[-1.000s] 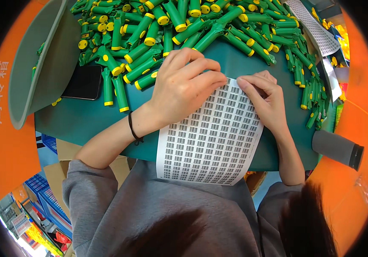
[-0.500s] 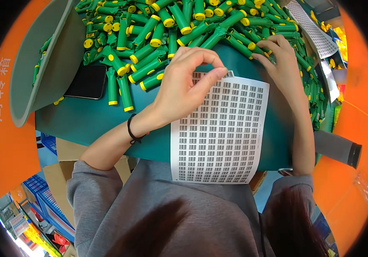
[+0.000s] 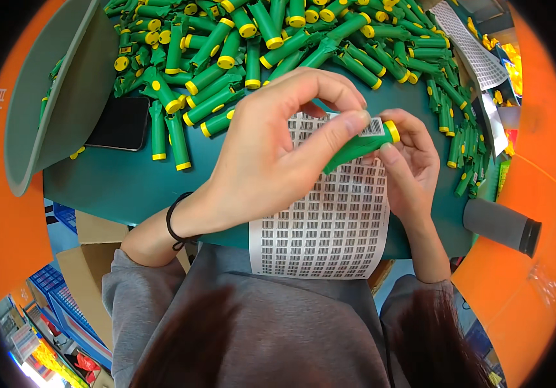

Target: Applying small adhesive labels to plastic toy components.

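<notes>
My left hand (image 3: 258, 149) is closed, thumb and fingertips pinching the edge of a small white barcode label (image 3: 374, 127). That label lies against a green roll with a yellow end (image 3: 350, 152), held up over the sheet. The roll's yellow end is between the thumb and fingers of my right hand (image 3: 417, 155). Beneath both hands is a white sheet of barcode labels (image 3: 320, 236), hanging past the table's near edge toward my lap; its top part is partly hidden by my left hand. A heap of similar green rolls (image 3: 216, 45) spreads across the far side of the table.
At the left a grey-green tub (image 3: 71, 123) leans beside a black phone (image 3: 120, 123). A grey tumbler (image 3: 494, 221) lies at the right edge, near more green rolls (image 3: 464, 145). Another label sheet (image 3: 472, 48) is at far right. Cardboard (image 3: 90, 271) stands below the table's left.
My right hand has come back from the heap with a green roll. My left hand has moved right with the label, which now rests against that roll.
</notes>
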A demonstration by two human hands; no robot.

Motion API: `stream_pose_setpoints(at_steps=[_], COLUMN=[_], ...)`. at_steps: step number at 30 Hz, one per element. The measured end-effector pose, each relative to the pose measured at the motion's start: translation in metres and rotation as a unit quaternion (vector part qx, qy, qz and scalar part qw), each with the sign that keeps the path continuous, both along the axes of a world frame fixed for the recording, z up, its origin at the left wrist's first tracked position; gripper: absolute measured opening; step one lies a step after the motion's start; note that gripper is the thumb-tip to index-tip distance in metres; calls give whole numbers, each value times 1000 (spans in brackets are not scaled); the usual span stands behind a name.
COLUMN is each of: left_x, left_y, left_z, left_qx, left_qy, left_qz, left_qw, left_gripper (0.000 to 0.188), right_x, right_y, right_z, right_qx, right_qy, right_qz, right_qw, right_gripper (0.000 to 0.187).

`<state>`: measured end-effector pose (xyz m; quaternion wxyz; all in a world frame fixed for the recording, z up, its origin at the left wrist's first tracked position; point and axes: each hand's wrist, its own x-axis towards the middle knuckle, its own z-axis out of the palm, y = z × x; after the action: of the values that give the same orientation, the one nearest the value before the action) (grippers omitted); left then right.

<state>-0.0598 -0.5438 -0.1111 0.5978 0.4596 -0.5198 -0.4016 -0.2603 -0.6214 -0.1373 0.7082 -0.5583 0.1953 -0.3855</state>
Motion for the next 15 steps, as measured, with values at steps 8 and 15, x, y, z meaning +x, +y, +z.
stream_pose_setpoints(at_steps=[8, 15], left_x=[-7, -4], left_y=[3, 4], left_z=[3, 0], left_qx=[-31, -24], left_qy=[-168, -207], left_qz=[39, 40], left_qw=[984, 977], left_gripper=[7, 7], right_x=[-2, -2], right_y=[5, 4], right_z=[-10, -14], right_qx=[-65, -104], right_qy=[4, 20], right_qz=[-24, -23], right_qw=[998, 994], right_gripper=[41, 40])
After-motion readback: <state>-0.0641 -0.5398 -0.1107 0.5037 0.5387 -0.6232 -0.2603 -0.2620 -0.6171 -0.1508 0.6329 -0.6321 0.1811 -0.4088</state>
